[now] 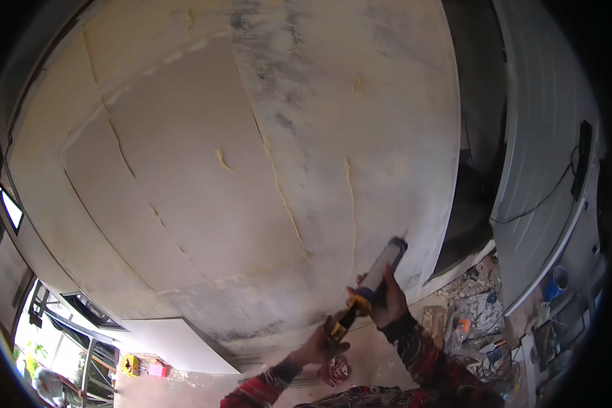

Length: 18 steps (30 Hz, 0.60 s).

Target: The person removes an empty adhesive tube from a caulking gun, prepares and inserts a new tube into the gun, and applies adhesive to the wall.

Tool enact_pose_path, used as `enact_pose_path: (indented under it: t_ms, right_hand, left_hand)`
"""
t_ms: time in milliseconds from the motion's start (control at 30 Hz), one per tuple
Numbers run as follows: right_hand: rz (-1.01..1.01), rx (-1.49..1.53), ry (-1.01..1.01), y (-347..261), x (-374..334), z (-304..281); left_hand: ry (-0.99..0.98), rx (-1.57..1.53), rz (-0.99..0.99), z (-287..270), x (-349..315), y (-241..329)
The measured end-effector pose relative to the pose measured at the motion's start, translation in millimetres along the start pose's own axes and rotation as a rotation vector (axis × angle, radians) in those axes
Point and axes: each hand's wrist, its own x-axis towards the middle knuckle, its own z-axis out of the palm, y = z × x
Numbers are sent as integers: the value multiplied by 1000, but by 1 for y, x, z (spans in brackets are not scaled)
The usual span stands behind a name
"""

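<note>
I hold a caulking gun [382, 269] with a pale tube in front of the wall [190, 136], its nozzle end tilted up and to the right. My left hand [314, 348] is closed round its black and yellow rear part, where the trigger is hidden. The fingers of my right hand [389, 303] wrap round the barrel near the yellow collar. On the wall run wavy yellowish beads of adhesive [279, 185], with another bead [350, 197] above the gun. A short dab of adhesive [222, 160] sits farther left. I cannot tell whether the nozzle touches the wall.
A white board [177, 343] leans low at the left, with a yellow box [130, 366] and a red box [158, 369] near it. Rubble and tools [479, 306] litter the floor at the right. Beyond stand a grey panel [544, 136] with a hanging cable and a blue bucket [555, 282].
</note>
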Motion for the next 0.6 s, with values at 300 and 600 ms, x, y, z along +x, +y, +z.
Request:
enact_pose_path:
  t_ms: [300,600]
  right_hand:
    - [-289,-987,-638,-86,2,105]
    - [54,-1158,52,-62,-29,-127]
  left_hand:
    - [317,162,348,-118,139,175]
    - [429,505,763,-270,322,380]
